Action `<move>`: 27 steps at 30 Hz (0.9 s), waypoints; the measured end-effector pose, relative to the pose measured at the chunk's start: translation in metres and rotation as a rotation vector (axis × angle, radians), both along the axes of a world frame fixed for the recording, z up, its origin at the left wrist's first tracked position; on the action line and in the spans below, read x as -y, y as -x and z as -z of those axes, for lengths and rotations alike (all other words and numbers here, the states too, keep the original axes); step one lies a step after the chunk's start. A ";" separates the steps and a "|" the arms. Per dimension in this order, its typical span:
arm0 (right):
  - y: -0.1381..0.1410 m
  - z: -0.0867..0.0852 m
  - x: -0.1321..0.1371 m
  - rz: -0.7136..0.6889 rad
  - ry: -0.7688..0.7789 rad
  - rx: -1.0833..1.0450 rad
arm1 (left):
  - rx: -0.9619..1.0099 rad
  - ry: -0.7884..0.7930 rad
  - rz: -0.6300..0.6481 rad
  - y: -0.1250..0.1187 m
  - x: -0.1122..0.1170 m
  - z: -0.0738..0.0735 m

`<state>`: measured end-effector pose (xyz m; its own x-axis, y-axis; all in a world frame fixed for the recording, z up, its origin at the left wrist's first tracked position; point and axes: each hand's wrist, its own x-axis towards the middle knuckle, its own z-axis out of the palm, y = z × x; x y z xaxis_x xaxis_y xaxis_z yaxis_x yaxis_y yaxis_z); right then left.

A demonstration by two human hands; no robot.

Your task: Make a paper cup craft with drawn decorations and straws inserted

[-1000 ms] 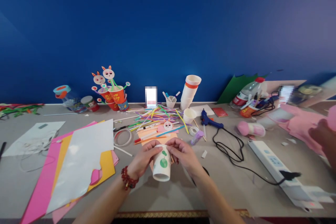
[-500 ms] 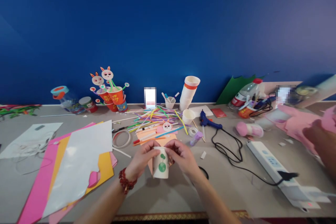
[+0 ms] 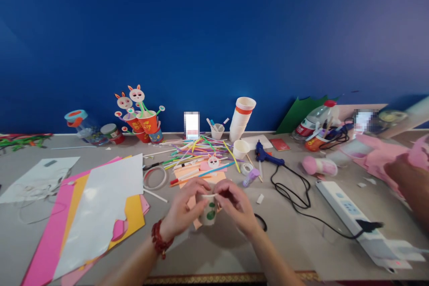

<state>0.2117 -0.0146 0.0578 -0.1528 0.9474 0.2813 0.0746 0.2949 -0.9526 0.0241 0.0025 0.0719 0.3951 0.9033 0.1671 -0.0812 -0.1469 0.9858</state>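
I hold a white paper cup [image 3: 209, 212] with green dots between both hands, just above the table near its front edge. My left hand [image 3: 182, 208], with a red bead bracelet at the wrist, curls round the cup's left side. My right hand [image 3: 234, 203] grips the right side and rim, fingers pinched at the top. A peach paper sheet [image 3: 192, 203] lies under the cup. Behind it sits a pile of coloured straws [image 3: 197, 149] with a small paper bunny face [image 3: 213, 161].
Stacked pink, yellow and white sheets [image 3: 97, 205] lie at left. A blue glue gun [image 3: 264, 155] with black cord, a tape roll [image 3: 247, 168], a stack of cups [image 3: 241, 118] and a white power strip [image 3: 351, 212] are at right. Another person's hand [image 3: 407, 178] holds pink paper at far right.
The cup has tipped and sunk lower between my hands, which closed further round it. The other person's hand at right shifted slightly.
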 end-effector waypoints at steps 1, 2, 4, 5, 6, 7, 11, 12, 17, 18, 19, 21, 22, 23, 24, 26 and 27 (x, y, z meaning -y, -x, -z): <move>-0.002 -0.005 0.003 -0.014 -0.112 0.034 | -0.043 -0.116 -0.007 0.002 0.004 -0.003; -0.004 -0.010 0.007 -0.031 -0.204 0.069 | -0.079 -0.198 -0.013 0.004 0.007 -0.005; -0.007 -0.019 0.011 -0.042 -0.320 0.133 | -0.113 -0.306 -0.033 0.007 0.012 -0.006; -0.007 -0.022 0.013 -0.038 -0.350 0.163 | -0.119 -0.331 -0.039 0.008 0.013 -0.006; -0.007 -0.024 0.014 -0.028 -0.371 0.192 | -0.117 -0.349 -0.047 0.008 0.013 -0.006; -0.006 -0.025 0.015 -0.017 -0.388 0.222 | -0.117 -0.358 -0.055 0.009 0.013 -0.005; -0.002 -0.029 0.018 0.007 -0.539 0.288 | -0.122 -0.493 -0.058 0.008 0.009 -0.004; -0.002 -0.030 0.019 0.010 -0.590 0.294 | -0.122 -0.537 -0.042 0.008 0.007 -0.005; -0.008 -0.031 0.026 0.068 -0.681 0.378 | -0.138 -0.635 -0.008 0.012 0.005 -0.007; -0.010 -0.030 0.027 0.078 -0.689 0.406 | -0.154 -0.657 -0.012 0.013 0.006 -0.007; -0.012 -0.029 0.027 0.086 -0.704 0.433 | -0.174 -0.682 -0.012 0.015 0.006 -0.007; -0.014 -0.028 0.028 0.104 -0.742 0.473 | -0.209 -0.733 -0.010 0.017 0.008 -0.006; -0.014 -0.027 0.028 0.116 -0.758 0.482 | -0.218 -0.754 -0.010 0.017 0.009 -0.006; -0.014 -0.027 0.028 0.129 -0.771 0.484 | -0.219 -0.767 -0.012 0.018 0.010 -0.006; -0.014 -0.027 0.028 0.136 -0.778 0.486 | -0.216 -0.774 -0.015 0.018 0.010 -0.005; -0.013 -0.028 0.027 0.116 -0.781 0.505 | -0.208 -0.777 -0.017 0.018 0.011 -0.005; -0.013 -0.028 0.027 0.094 -0.782 0.521 | -0.208 -0.776 -0.016 0.018 0.012 -0.004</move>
